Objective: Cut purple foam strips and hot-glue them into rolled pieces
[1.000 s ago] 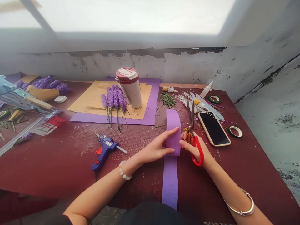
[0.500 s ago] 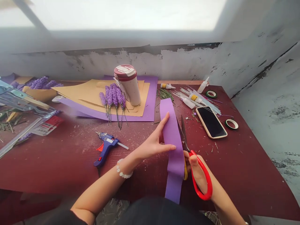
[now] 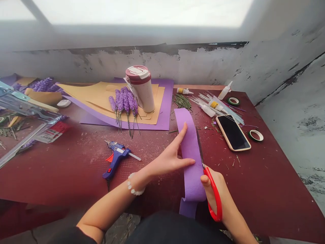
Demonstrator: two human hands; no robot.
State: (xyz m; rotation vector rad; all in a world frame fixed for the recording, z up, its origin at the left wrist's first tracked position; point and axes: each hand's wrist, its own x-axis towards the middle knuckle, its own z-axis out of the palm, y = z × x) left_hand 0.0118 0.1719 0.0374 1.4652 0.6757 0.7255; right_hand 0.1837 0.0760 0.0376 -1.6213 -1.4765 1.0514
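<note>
A long strip of purple paper (image 3: 191, 145) stands tilted in my left hand (image 3: 175, 154), its thumb across the near face and the index finger near the upper part; the other fingers are hidden behind it. The strip's lower end folds and hangs towards my lap. In my right hand (image 3: 215, 184) is a pair of scissors (image 3: 214, 200) with red handles. Their blades lie along the strip's right edge, looking closed or nearly so. Left of my hands, a blue hot glue gun (image 3: 116, 158) rests on the table.
A lidded cup (image 3: 144, 91) stands on tan and purple paper sheets (image 3: 162, 118) beside purple flower stems (image 3: 125, 101). At the right lie a phone (image 3: 233, 133), tape rolls (image 3: 256, 135), glue bottles (image 3: 225, 90) and thin white sticks. A clear plastic box (image 3: 27, 105) sits at the left.
The scissors' blades have come together along the strip's right edge, and their handles have closed and shifted slightly left. The strip and my left hand have moved slightly right in view.
</note>
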